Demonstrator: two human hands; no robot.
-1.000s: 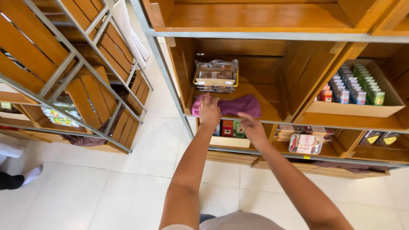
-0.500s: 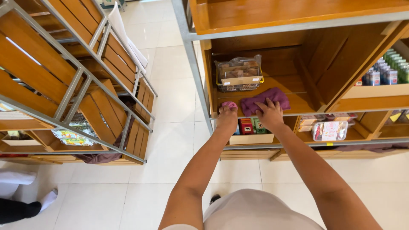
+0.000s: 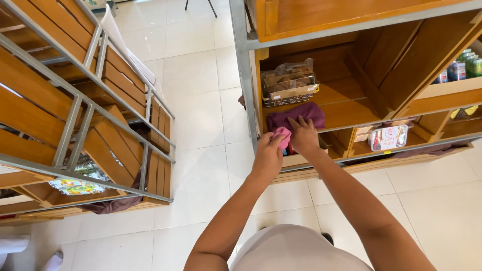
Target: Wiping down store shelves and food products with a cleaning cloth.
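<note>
Seen from above, both bare arms stretched toward a wooden shelf unit with grey metal posts (image 3: 240, 75). Left hand (image 3: 267, 156) curled shut around a small bunched pink cloth (image 3: 282, 135), which pokes out above the knuckles at the shelf's front edge. Right hand (image 3: 303, 135) just beside it, fingers spread flat and pressing on a crumpled purple cloth (image 3: 296, 115) lying on the wooden shelf board (image 3: 346, 100); not clamped, only resting on top. Pink cloth touching the near edge of the purple one, between the two hands.

Directly behind the purple cloth, deeper on the same board, a wire basket with a yellow rim holding clear-wrapped brown packets (image 3: 289, 83). One level down and to the right, a clear plastic box with a white and red label (image 3: 387, 137). Farther right on a higher ledge, a row of small bottles with green and dark caps (image 3: 459, 68).

Across the pale tiled floor (image 3: 201, 100), on the left, a slanted rack of wooden crates in a grey metal frame (image 3: 85, 95), with a colourful packet (image 3: 75, 185) low inside it.
</note>
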